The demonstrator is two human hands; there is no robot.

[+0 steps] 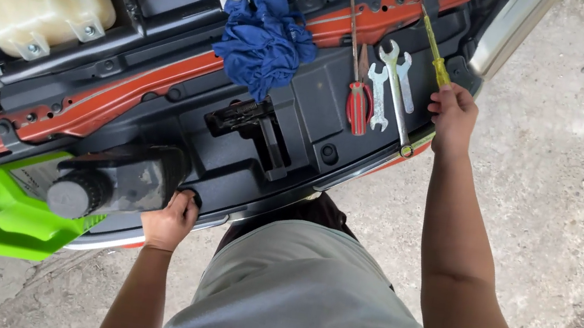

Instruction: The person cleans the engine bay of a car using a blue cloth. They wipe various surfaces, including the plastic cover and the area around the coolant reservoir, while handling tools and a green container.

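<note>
right hand has its fingers wrapped round the yellow screwdriver at upper right of the frame, just beside the wrenches. left hand grips the dark jug at lower left. I'd keep that jug braced and lift the screwdriver straight up so the wrenches don't slide off the black panel

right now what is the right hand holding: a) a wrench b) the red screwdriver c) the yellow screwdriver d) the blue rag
c: the right hand is closed round the handle of the yellow screwdriver, while the blue rag, the wrenches and the red screwdriver lie untouched on the black panel.
</note>
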